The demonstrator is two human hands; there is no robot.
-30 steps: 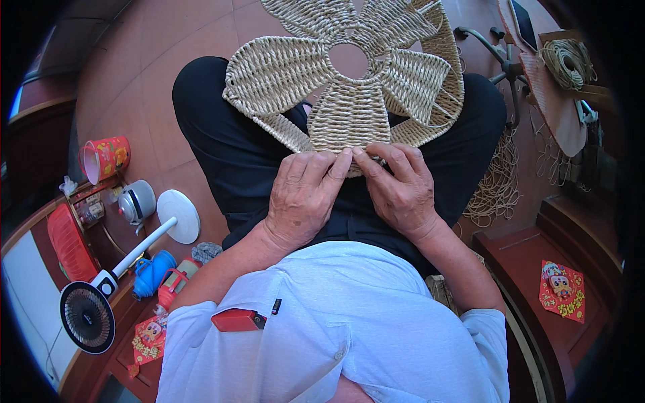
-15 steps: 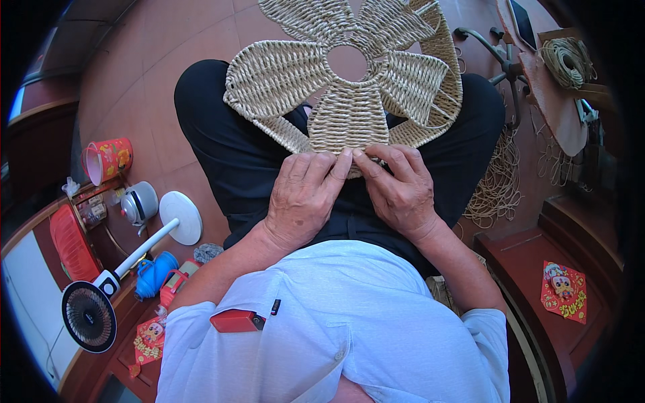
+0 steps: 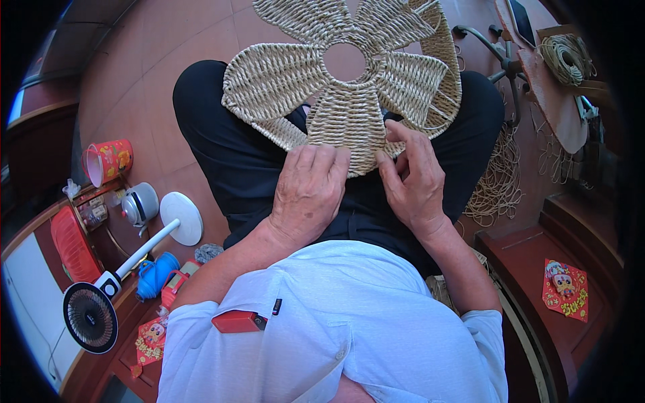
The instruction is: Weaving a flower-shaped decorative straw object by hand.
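Note:
A flower-shaped woven straw piece (image 3: 349,114) lies over my lap, its broad petals set around a round hole. Behind its right side curves a woven rim band (image 3: 443,54), with bare rods showing at the right petal's unfinished edge. My left hand (image 3: 310,191) is closed on the lower left edge of the bottom petal, its fingertips hidden against the weave. Beside that petal's right edge is my right hand (image 3: 415,181), thumb and index finger apart; I see nothing between them.
Loose cord (image 3: 497,181) heaps on the tiled floor at right, below a wheeled chair base (image 3: 507,67). A cord coil (image 3: 568,59) sits at upper right. On the left stand a white fan (image 3: 91,317), a red bucket (image 3: 107,163) and a blue flask (image 3: 156,275).
My right hand has moved right from the petal's bottom edge, and its thumb and index finger have parted. My left hand stays at the edge, which now shows between the hands.

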